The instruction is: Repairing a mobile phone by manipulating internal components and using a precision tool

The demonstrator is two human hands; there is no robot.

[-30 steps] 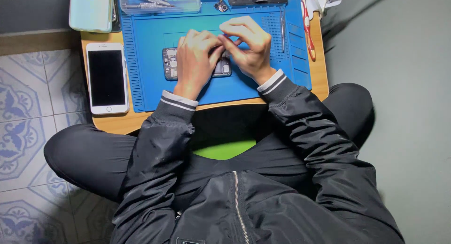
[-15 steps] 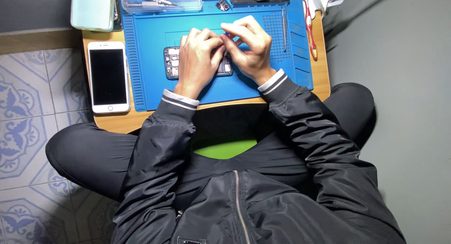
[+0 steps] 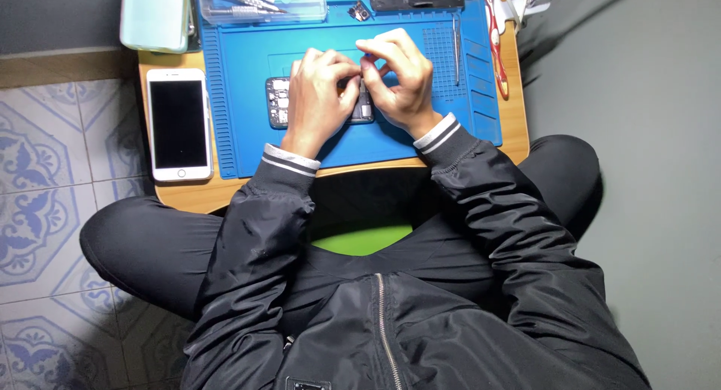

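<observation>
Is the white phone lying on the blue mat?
No, the white phone lies on the wooden table, beside the blue mat.

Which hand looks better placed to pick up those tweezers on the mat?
Probably the right hand: the tweezers lie just beside it on the blue mat, while the left hand covers the opened phone.

One head camera looks straight down, fairly near, onto the blue mat (image 3: 240,97).

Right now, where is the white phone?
In the head view, the white phone lies screen-up on the wooden table, just off the left edge of the blue mat. It sits to the left of the left hand, untouched.
</observation>
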